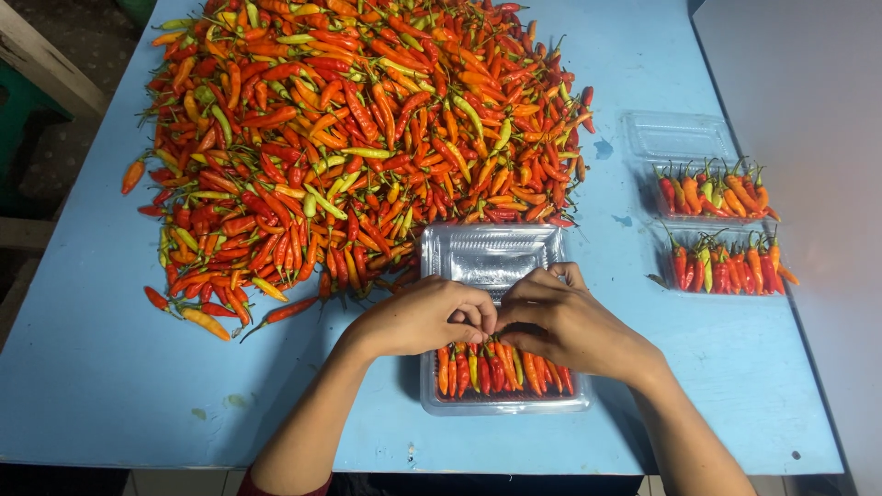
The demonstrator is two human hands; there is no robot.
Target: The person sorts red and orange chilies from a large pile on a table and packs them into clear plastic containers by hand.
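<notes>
Head view is looking down on a blue table (83,367), and going from the left edge the bare surface is giving way to a big heap of chillies (358,138) — red, orange and a few green — spreading over the far half of the top. A few loose ones are lying just off the heap's near-left edge. Nearer the person, the left hand (427,317) is resting over an open clear plastic clamshell tray (501,400), its fingers curling inward and pinching at something small by the right hand's fingertips; what exactly is being pinched I cannot tell. Under both hands a row of chillies (501,367) is lying side by side in the tray's near half, while the hinged lid (491,253) is lying open behind, touching the heap. The right hand (565,321) is hovering over the same row, fingers bent and gathered together, touching the left. Further right — well apart — two filled trays (721,230) are sitting one behind the other.
</notes>
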